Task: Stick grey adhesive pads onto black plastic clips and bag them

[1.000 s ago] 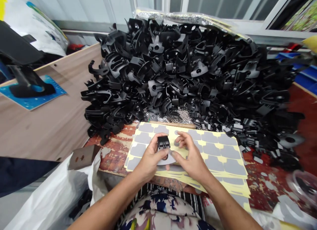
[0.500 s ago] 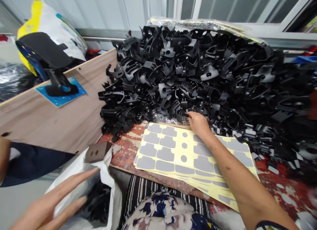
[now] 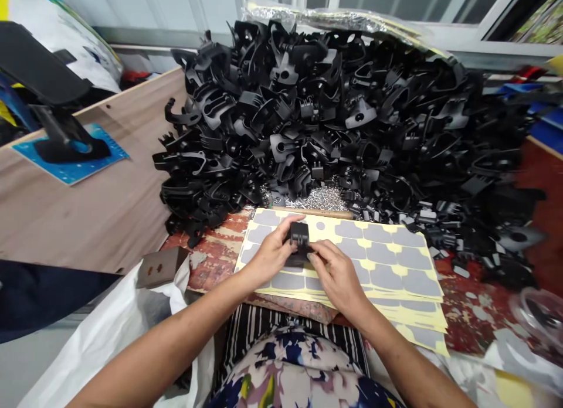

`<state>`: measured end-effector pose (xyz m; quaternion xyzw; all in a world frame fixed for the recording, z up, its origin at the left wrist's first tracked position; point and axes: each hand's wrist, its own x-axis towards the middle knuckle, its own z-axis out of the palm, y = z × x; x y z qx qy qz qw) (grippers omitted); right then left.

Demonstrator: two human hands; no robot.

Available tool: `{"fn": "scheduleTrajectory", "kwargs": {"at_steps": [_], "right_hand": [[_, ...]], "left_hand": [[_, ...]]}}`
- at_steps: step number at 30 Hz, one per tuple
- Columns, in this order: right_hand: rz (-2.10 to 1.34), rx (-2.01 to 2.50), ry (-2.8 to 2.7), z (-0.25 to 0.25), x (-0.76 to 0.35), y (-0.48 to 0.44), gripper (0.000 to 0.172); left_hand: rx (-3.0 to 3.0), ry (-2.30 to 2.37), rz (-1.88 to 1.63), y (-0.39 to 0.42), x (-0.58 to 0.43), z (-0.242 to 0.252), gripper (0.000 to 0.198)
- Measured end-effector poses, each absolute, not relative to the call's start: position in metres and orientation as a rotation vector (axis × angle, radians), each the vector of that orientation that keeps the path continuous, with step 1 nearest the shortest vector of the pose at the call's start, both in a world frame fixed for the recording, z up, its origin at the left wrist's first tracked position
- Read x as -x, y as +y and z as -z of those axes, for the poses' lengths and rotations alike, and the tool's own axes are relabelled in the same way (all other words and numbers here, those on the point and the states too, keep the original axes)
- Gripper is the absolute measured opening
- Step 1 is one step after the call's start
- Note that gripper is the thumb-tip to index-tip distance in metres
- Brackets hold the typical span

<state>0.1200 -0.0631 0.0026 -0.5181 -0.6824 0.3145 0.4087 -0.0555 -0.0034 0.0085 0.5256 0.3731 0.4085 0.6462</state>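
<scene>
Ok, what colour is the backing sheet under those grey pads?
Pale yellow; the backing sheet shows best in the head view, between the grey pads.

no readable text, no legible labels or numbers

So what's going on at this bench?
A person holds a small black plastic part in both hands: the left hand grips its side and the right hand has fingertips on its lower edge. They hold it just above a yellow sheet of grey pads on the worn table. A big pile of black parts fills the space behind, and a white bag lies lower left.
</scene>
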Motion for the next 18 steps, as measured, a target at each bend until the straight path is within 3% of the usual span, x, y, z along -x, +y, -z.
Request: {"fn": "scheduleTrajectory", "kwargs": {"at_steps": [9, 14, 16, 18], "right_hand": [[-0.689, 1.275, -1.839, 0.033, -0.119, -0.082, 0.027], [-1.287, 1.16, -1.714, 0.0, -0.122, -0.088, 0.014], [-1.559, 0.972, -1.709, -0.019, -0.124, -0.092, 0.017], [-1.515, 0.967, -1.708, -0.029, -0.128, -0.091, 0.019]], "left_hand": [[-0.845, 0.873, -0.715, 0.043, 0.053, -0.002, 0.06], [-0.829, 0.899, -0.741, 0.048, 0.044, 0.011, 0.059], [-0.82, 0.903, -0.763, 0.047, 0.044, 0.012, 0.06], [-0.794, 0.889, -0.801, 0.043, 0.046, 0.009, 0.062]]}}
